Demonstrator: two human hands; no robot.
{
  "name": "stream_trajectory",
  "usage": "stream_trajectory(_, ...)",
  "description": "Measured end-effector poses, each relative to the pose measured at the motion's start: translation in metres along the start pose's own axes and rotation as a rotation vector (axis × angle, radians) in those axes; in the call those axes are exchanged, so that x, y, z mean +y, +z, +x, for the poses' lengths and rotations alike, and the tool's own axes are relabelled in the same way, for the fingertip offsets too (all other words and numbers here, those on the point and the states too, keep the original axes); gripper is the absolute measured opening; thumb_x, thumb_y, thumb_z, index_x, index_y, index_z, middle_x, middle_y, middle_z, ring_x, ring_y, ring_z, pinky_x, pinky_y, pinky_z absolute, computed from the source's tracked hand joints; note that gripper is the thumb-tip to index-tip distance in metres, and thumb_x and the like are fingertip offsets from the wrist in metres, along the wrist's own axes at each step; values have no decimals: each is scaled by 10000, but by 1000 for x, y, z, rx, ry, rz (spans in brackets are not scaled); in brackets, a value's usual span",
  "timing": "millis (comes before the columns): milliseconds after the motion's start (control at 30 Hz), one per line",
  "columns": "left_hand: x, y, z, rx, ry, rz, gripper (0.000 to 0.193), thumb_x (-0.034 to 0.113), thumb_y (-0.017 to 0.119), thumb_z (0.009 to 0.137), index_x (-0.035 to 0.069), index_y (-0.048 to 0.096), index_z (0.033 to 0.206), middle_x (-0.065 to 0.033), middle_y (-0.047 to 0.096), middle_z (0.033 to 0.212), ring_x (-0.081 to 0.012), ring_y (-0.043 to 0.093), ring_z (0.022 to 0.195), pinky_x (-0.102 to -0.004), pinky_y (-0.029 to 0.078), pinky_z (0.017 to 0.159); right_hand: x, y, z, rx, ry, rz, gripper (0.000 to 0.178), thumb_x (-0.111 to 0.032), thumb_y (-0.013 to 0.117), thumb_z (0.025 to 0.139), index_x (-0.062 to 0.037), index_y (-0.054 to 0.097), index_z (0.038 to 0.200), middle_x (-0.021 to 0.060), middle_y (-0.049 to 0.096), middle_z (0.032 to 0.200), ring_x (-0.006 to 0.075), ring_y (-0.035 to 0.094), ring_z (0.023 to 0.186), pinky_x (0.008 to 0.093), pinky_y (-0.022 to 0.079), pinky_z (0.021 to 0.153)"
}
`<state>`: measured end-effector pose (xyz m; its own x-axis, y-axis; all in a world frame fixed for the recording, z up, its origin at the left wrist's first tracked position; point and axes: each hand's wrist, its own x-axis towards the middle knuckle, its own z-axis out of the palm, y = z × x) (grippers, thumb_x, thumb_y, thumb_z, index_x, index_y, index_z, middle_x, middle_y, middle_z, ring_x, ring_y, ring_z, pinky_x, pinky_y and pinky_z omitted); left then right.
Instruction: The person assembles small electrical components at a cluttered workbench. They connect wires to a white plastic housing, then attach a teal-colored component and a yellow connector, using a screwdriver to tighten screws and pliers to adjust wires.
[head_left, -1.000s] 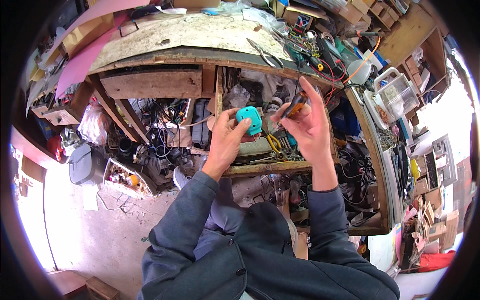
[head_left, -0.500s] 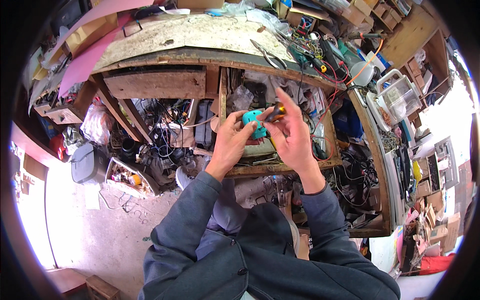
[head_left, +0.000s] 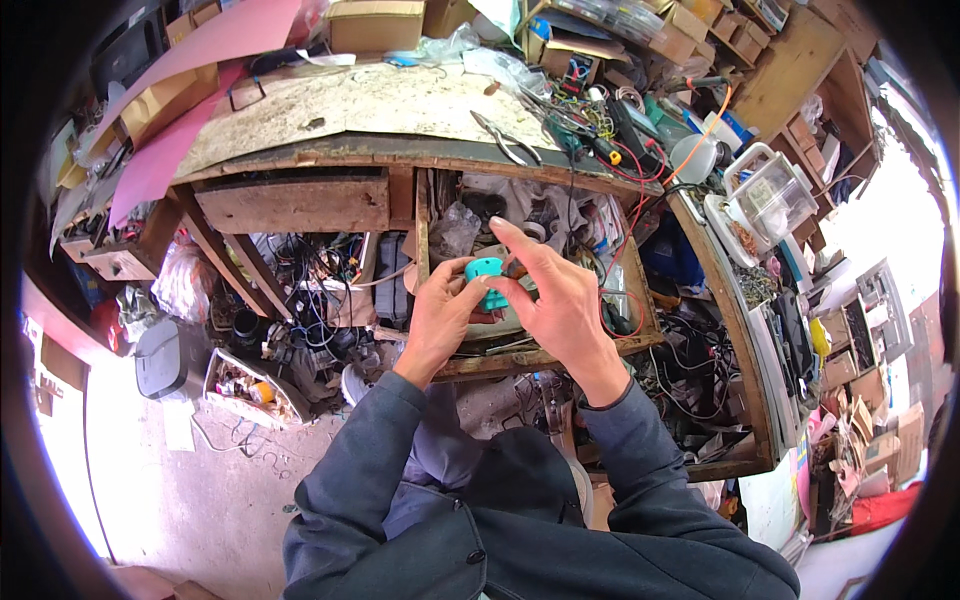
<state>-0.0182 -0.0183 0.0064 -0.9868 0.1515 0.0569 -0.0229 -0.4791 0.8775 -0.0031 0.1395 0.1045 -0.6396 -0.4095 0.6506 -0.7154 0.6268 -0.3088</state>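
Observation:
My left hand (head_left: 436,318) is closed round a small turquoise plastic housing (head_left: 484,268), with the thumb on its near side. Close against it on the right is my right hand (head_left: 556,305), its index finger stretched up and forward and its thumb reaching to the housing. Between the right fingers a bit of a screwdriver's dark and orange handle (head_left: 513,268) shows; the hand hides the rest, and the tip cannot be made out. Both hands are held over a pulled-out drawer (head_left: 545,357) full of odds and ends.
Pliers (head_left: 506,138) lie on the worn benchtop (head_left: 370,105) beyond the drawer. Tangled wires and tools crowd the bench's right part. A red cable (head_left: 628,240) hangs into the drawer. Below left stand a grey bin (head_left: 165,355) and a box of small parts (head_left: 250,388).
The view has shifted slightly. My right hand has turned and lowered over the housing, so the screwdriver handle, plain before, is now mostly hidden. My left hand keeps its hold.

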Motion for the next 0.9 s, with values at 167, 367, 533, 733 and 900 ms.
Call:
stream_trajectory(167,5,0,-2,11,-37,-70,365,134,633,1066,-58,509,1350,-141,698,1199,-205,722,1023,-368,687,773,1,0,3,9,48,382,677,29,775,867,-145,585,1493,136,746,1014,274,738,861,361,584,734)
stream_trajectory(367,4,1,-2,6,-41,-24,368,131,641,1061,-63,507,1344,-149,697,1241,-207,718,1036,-360,685,762,4,1,-1,95,-53,149,658,21,783,860,-126,592,1472,155,741,1044,300,726,833,375,584,724)
stream_trajectory(533,1,1,-1,-13,-26,-47,380,131,644,1060,-67,503,1353,-152,699,1248,-208,715,1060,-357,685,760,2,6,-6,35,67,270,635,17,765,879,-131,591,1470,166,738,1083,312,729,872,384,586,758)
stream_trajectory(733,2,1,-1,2,-43,-52,391,125,639,1063,-70,495,1370,-153,696,1257,-209,711,1082,-349,684,764,4,9,-8,69,38,286,627,29,763,882,-141,599,1463,174,749,1080,312,748,862,378,597,767)
stream_trajectory(900,2,2,-3,-9,-43,-13,378,157,644,1065,-41,535,1368,-119,708,1216,-185,712,1073,-361,674,799,6,7,-9,86,37,191,637,23,783,877,-126,591,1465,163,747,1163,276,762,886,386,608,754)
